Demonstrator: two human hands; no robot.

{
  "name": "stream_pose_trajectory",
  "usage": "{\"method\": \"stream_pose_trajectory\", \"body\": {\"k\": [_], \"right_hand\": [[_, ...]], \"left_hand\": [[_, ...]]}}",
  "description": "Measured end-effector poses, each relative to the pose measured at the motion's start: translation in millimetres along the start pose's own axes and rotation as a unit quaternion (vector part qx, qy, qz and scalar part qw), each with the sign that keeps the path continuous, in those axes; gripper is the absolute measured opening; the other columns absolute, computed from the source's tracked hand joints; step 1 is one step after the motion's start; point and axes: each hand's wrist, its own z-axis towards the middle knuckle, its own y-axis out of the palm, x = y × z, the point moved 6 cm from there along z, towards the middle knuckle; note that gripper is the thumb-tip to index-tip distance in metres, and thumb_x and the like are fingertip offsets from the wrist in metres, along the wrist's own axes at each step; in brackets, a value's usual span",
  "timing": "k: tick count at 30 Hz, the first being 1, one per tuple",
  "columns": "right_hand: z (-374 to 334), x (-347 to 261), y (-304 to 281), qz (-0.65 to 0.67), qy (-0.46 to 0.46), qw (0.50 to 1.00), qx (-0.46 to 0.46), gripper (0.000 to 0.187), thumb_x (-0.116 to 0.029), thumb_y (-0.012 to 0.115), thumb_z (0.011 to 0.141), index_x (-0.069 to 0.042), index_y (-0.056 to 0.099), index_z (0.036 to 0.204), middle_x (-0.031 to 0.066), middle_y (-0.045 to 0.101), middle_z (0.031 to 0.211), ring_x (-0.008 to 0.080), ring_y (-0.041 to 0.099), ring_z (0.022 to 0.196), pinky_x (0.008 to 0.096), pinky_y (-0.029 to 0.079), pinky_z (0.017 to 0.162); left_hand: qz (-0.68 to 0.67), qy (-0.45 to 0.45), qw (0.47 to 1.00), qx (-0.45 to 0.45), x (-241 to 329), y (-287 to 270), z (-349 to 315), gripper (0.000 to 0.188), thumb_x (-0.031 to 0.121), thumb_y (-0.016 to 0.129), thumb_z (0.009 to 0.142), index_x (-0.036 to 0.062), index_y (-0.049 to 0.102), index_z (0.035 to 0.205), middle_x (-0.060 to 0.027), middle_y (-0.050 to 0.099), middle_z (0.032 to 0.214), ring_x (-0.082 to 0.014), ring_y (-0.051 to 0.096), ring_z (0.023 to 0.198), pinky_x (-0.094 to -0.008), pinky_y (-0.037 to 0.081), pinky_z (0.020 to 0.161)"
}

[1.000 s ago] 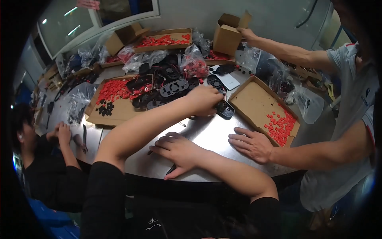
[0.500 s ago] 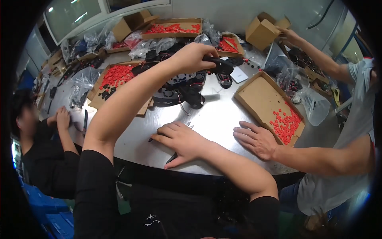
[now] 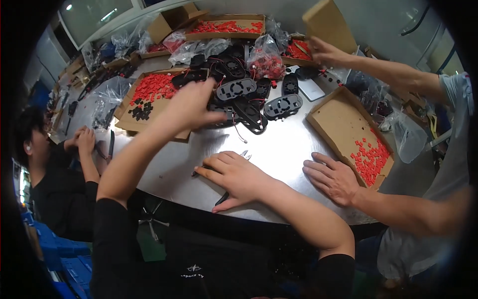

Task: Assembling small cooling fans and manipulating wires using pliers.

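Observation:
My left hand (image 3: 191,105) reaches over the near left side of a pile of black plastic casings (image 3: 238,89), some with red and black wires. Its thumb and fingers are spread apart, somewhat smeared by motion, and nothing shows between them. My right hand (image 3: 236,178) rests on the metal table (image 3: 169,172) over a pair of pliers (image 3: 222,198) with dark handles. The fingers lie across one handle and the thumb is by the other; the metal tip sticks out beyond the knuckles. A separate grey-and-black casing (image 3: 283,106) lies at the right of the pile.
Cardboard trays with small red pieces stand left (image 3: 154,94), right (image 3: 326,122) and at the back (image 3: 226,31). A co-worker's hand (image 3: 331,178) lies flat on the right; their other reaches to a cardboard box (image 3: 328,25). Another person's hands (image 3: 84,139) rest at the left.
My left hand has let go of a black casing and moved left and nearer me. My right hand stays on the pliers. The co-worker's far hand and the box have moved left.

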Motion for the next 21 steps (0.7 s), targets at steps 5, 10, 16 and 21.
{"method": "stream_pose_trajectory", "body": {"k": [5,10,16,21], "right_hand": [[0.0,0.2,-4.4,0.014,0.005,0.999,-0.032,0.093,-0.061,0.078,0.08,-0.004,0.052,0.149,0.0192,0.055,0.14,0.0379,0.055,0.128,0.0482,0.043,0.111],[9.6,0.1,-8.8,0.002,0.034,0.998,-0.057,0.093,-0.06,0.077,0.081,-0.003,0.051,0.151,0.0246,0.05,0.149,0.0435,0.051,0.136,0.0515,0.039,0.117],[14.9,-2.8,-12.0,-0.018,0.05,0.993,-0.102,0.096,-0.063,0.08,0.079,-0.009,0.052,0.152,0.0237,0.046,0.155,0.0451,0.047,0.142,0.0542,0.038,0.118],[26.1,-5.0,-24.0,0.023,0.049,0.996,-0.07,0.08,-0.05,0.08,0.081,-0.007,0.06,0.145,0.0229,0.05,0.153,0.0442,0.05,0.14,0.053,0.039,0.117]], "left_hand": [[0.012,0.101,0.985,0.138,-3.1,32.7,-37.5,0.078,0.034,0.086,0.078,0.0097,0.056,0.146,-0.0113,0.065,0.121,-0.0327,0.06,0.107,-0.045,0.051,0.095],[0.096,0.18,0.949,0.239,-11.0,46.7,-55.9,0.031,0.031,0.078,0.086,0.0055,0.07,0.102,-0.0122,0.064,0.125,-0.03,0.062,0.104,-0.0413,0.053,0.091],[-0.047,0.097,0.932,0.346,-34.4,2.8,-33.1,0.022,0.027,0.072,0.095,0.0049,0.067,0.098,-0.0107,0.066,0.11,-0.0315,0.066,0.091,-0.0419,0.053,0.078],[-0.413,-0.143,0.851,0.291,-73.9,-20.8,-121.4,0.03,0.025,0.054,0.11,-0.0025,0.062,0.101,-0.0174,0.068,0.085,-0.034,0.068,0.079,-0.041,0.05,0.071]]}}
